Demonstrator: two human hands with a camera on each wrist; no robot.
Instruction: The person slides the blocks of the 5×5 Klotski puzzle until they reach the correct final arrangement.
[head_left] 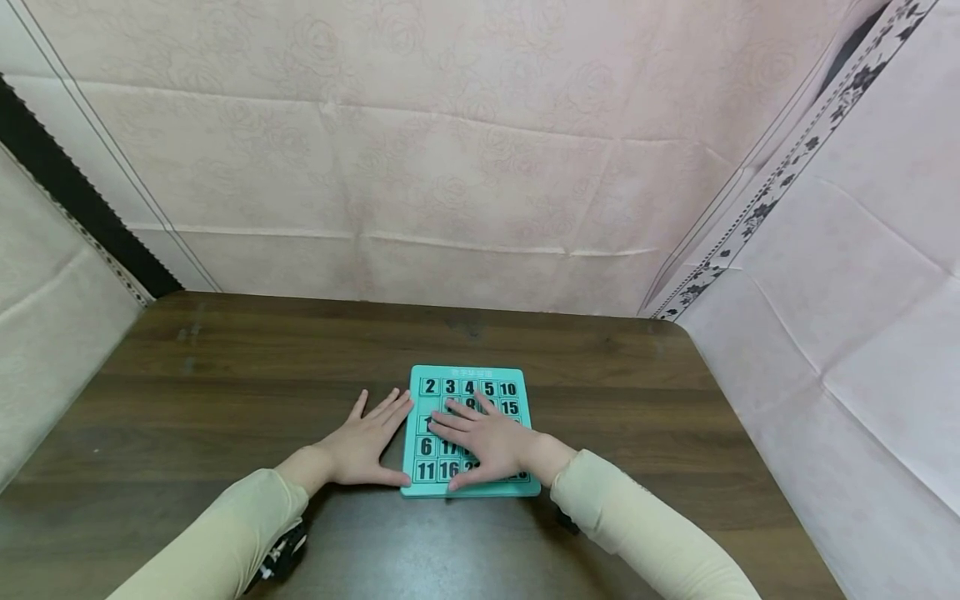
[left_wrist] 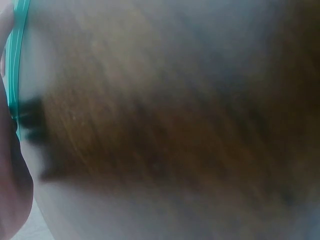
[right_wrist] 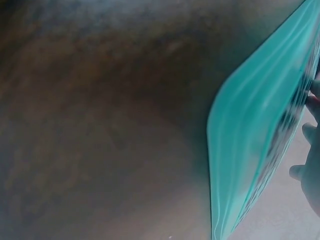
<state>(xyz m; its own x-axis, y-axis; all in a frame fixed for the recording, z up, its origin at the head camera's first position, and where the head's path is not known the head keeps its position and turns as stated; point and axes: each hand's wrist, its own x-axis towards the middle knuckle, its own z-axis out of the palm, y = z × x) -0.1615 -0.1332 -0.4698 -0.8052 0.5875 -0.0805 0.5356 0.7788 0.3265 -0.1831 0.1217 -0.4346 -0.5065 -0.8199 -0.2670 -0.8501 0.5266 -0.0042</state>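
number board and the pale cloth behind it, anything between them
Only brown tabletop, faintly smudged, lies between the number board and the pale cloth; the head view shows this.

Two hands (head_left: 367,444) (head_left: 489,443), one number board (head_left: 426,447), one table (head_left: 247,400)

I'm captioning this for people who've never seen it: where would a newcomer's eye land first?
Probably on the turquoise number board, bright against the dark brown tabletop, just below the centre of the head view. Next come two hands: the right spread over the numbers, the left at the board's left edge. Pale cloth rises behind the table.
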